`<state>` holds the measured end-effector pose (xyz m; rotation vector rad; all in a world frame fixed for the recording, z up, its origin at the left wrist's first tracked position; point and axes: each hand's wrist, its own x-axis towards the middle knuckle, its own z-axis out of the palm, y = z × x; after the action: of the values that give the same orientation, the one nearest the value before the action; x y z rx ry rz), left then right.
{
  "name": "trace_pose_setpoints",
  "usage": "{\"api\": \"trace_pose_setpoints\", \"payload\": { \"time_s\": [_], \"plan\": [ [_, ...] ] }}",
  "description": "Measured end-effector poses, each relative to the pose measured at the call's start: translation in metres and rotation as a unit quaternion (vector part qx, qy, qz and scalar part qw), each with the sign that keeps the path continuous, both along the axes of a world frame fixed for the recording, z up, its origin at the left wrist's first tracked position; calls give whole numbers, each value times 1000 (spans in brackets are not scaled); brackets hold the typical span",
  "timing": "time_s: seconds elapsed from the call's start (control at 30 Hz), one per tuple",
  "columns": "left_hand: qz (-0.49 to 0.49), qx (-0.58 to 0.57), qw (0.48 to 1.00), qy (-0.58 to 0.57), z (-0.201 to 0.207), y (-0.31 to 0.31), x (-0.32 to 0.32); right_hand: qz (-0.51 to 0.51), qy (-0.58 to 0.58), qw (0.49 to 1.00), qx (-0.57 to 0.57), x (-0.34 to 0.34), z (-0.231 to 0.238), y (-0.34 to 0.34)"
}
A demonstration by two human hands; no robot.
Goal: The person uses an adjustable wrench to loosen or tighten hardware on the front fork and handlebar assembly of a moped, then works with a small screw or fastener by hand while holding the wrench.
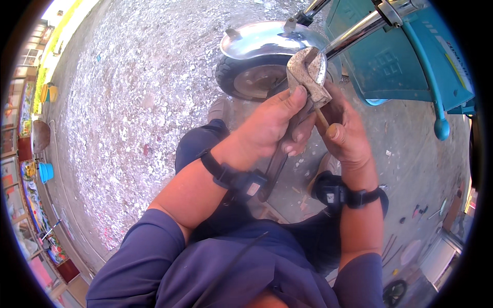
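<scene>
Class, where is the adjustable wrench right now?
In the head view, the adjustable wrench is in the left hand, its head above and right of centre, beside the right hand.

The wrench (302, 74) sits between the hands (267, 120) (the wheel (250, 82) lies beyond).

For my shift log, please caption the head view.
The left hand grips a worn adjustable wrench, the right hand at its head, near a wheel under a shiny fender.

Bare left hand (269, 120): fingers curled in a grip, thumb extended up and right; bare left forearm (187, 192) slants up from lower left. Bare right hand (354, 136): half-curled just beside it, thumb angled inward; bare right forearm (362, 228) near vertical.
</scene>
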<state>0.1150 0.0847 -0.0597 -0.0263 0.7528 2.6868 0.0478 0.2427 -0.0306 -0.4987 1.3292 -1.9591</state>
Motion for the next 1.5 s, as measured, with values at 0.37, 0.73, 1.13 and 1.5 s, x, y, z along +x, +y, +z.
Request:
{"api": "trace_pose_setpoints", "payload": {
  "time_s": [0.37,0.73,1.13,1.5],
  "plan": [
    [-49,95,994,-13,-4,9,3,1,13,999,-34,-3,-17,-6],
    [-68,115,991,-10,-2,13,5,1,26,1000,-14,-7,-7,-3],
    [-72,122,990,-13,1,14,9,-14,26,999,11,-4,1,-9],
    [-13,97,995,-15,3,11,7,-19,13,1000,11,-12,-13,0]
  ]
}}
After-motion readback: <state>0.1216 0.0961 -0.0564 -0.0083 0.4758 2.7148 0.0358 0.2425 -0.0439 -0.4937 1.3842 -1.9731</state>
